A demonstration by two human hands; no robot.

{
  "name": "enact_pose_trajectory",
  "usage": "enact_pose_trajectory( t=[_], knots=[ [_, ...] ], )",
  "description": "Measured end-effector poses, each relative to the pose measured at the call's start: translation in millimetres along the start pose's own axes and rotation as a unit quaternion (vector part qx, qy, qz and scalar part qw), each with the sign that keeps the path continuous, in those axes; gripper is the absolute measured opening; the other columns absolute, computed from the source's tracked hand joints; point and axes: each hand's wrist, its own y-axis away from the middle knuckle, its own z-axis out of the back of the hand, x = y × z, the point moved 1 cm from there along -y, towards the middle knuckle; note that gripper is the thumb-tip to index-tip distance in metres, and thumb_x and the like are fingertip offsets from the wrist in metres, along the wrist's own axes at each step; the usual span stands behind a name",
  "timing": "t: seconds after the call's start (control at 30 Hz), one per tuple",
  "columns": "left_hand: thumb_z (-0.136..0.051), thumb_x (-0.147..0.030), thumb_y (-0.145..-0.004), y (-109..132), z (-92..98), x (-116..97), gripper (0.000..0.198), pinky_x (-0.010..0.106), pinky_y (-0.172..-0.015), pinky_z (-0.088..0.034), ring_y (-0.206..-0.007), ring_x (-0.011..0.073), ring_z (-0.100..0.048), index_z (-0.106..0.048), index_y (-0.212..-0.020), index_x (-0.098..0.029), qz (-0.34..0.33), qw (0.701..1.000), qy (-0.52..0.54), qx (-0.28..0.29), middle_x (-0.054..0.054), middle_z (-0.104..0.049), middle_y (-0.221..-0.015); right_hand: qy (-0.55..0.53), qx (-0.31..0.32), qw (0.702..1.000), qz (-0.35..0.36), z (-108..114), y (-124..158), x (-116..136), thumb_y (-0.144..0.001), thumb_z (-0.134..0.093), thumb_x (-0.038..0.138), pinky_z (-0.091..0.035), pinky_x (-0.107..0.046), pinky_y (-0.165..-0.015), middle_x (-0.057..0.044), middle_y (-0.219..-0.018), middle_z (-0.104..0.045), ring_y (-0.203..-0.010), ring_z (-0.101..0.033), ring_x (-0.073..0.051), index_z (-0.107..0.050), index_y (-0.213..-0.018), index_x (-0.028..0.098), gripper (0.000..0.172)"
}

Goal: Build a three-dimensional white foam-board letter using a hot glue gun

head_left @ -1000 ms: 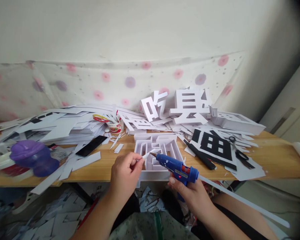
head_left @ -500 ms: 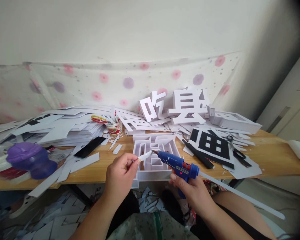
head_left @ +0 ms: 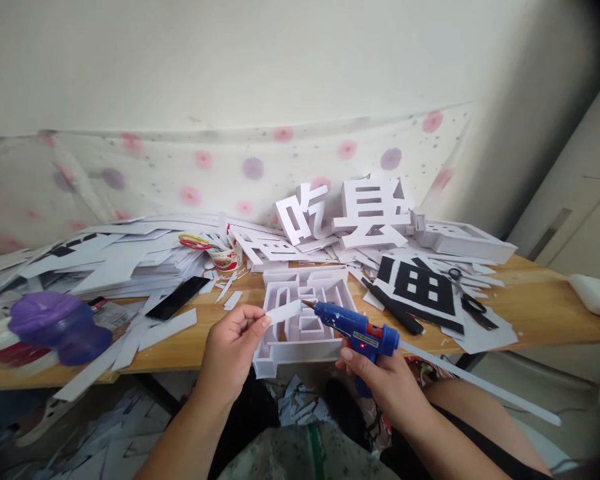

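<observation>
Between the thumb and fingers of my left hand [head_left: 235, 350] is a short white foam-board strip [head_left: 284, 312], its flat face turned toward me. My right hand [head_left: 377, 373] grips a blue hot glue gun [head_left: 347, 323] by the handle, and a small red light glows on its side. A long glue stick [head_left: 480, 383] sticks out of the gun's back. The gun's nozzle is at the strip's right end; whether they touch I cannot tell. Beneath both hands, a white hollow foam-board character [head_left: 300, 350] with upright walls lies at the table's front edge.
Finished white characters [head_left: 373, 210] stand at the back. Left are stacked boards [head_left: 145, 267], a black phone [head_left: 177, 298], a purple bottle [head_left: 60, 327] and a cup of tools [head_left: 226, 257]. Right lie a black-handled tool [head_left: 393, 307], a black-patterned sheet [head_left: 425, 290] and scissors [head_left: 467, 293].
My left hand has moved slightly left and turned the strip, so its broad face shows instead of its narrow side. The glue gun stays nearly in place. The view has shifted slightly.
</observation>
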Motion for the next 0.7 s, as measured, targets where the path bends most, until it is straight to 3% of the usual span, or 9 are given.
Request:
enact_pose_trajectory(
  t=[0.17, 0.4, 0.7],
  knots=[
    [-0.068, -0.037, -0.077, 0.1, 1.0, 2.3, 0.021, 0.020, -0.050, -0.032, -0.054, 0.0088, -0.042, -0.064, -0.078, -0.017, 0.017, 0.999, 0.047, 0.006, -0.004, -0.053, -0.061, -0.002, 0.018, 1.000, 0.003, -1.0, 2.0, 4.0, -0.075, -0.070, 0.055, -0.046, -0.032, -0.064, -0.003, -0.068, -0.062, -0.068, -0.060, -0.021, -0.064, -0.070, 0.019, 0.037],
    [-0.071, -0.035, -0.074, -2.0, -1.1, 2.4, 0.020, 0.019, -0.049, -0.031, -0.053, 0.0077, -0.039, -0.064, -0.076, -0.016, 0.056, 0.991, 0.120, 0.010, -0.005, -0.049, -0.057, 0.010, 0.008, 1.000, 0.024, -1.5, 3.4, 6.7, -0.075, -0.069, 0.054, -0.047, -0.032, -0.065, -0.004, -0.075, -0.065, -0.071, -0.060, -0.021, -0.068, -0.082, 0.019, 0.036],
    [-0.075, -0.032, -0.067, -3.4, -0.5, -5.1, 0.020, 0.018, -0.049, -0.031, -0.052, 0.0068, -0.038, -0.064, -0.070, -0.016, 0.082, 0.981, 0.177, -0.001, -0.005, -0.048, -0.054, 0.039, 0.017, 0.999, 0.021, 0.5, 5.9, 7.2, -0.077, -0.067, 0.054, -0.047, -0.035, -0.071, -0.004, -0.073, -0.063, -0.073, -0.059, -0.022, -0.065, -0.074, 0.019, 0.035]
  ],
)
